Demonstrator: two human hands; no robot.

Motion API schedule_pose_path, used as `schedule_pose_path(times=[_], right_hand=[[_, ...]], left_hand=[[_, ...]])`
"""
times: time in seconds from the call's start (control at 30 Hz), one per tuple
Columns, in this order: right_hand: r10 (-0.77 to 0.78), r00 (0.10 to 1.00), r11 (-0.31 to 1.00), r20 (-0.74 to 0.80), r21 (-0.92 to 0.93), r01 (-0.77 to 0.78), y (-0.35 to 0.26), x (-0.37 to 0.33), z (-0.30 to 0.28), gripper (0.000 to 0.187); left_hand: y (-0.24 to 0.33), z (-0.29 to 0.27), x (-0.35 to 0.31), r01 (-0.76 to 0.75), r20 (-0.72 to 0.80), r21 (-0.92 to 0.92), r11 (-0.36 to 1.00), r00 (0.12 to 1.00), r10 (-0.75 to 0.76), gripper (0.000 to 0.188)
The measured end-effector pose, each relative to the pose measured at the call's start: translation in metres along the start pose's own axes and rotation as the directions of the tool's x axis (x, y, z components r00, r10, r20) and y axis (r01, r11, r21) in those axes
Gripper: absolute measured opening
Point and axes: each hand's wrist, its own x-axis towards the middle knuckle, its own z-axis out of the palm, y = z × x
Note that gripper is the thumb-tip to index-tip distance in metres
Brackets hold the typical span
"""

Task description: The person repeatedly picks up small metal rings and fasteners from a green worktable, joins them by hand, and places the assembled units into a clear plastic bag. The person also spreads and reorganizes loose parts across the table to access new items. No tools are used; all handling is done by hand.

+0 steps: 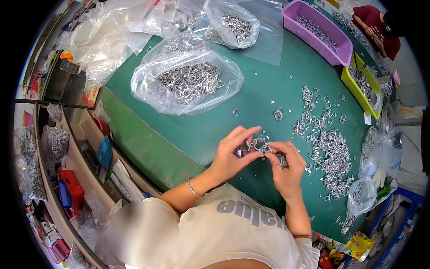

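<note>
Both of my hands are raised over the green table, close together, with silver metal rings (260, 144) between their fingertips. My left hand (230, 154) is closed, pinching a ring with the thumb, and more rings show against its palm. My right hand (287, 167) is closed too, its thumb and forefinger on a ring at the same spot, with another ring tucked in its curled fingers. Small silver bits lie just past the fingertips. To the right of my right hand spreads a loose pile of rings (331, 154). A single ring (236, 112) lies beyond my left hand.
Open clear bags of rings (188, 85) stand on the far left of the table (179, 134). A purple basket (347, 54) and a yellow-green basket (374, 113) hold more rings at the far right. Another person (380, 29) is at the far right. Shelves (85, 166) stand left.
</note>
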Motion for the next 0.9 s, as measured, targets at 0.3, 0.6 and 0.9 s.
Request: schedule_pose_path(times=[0.3,0.6,0.9], right_hand=[[0.267,0.964,0.944,0.014,0.198,-0.264,-0.001,-0.005,0.002,0.018],[0.281,0.955,0.895,0.098,0.334,-0.297,-0.002,-0.005,-0.001,0.008],[0.340,0.922,0.877,0.186,0.290,-0.382,-0.004,-0.009,-0.001,0.008]], left_hand=[[-0.006,0.001,0.001,-0.039,0.009,-0.111,0.993,0.999,0.040,0.028],[-0.006,0.001,-0.002,-0.142,0.006,-0.095,0.985,0.990,0.143,0.029],[-0.001,0.000,-0.006,-0.142,-0.018,-0.107,0.984,0.990,0.141,0.030]])
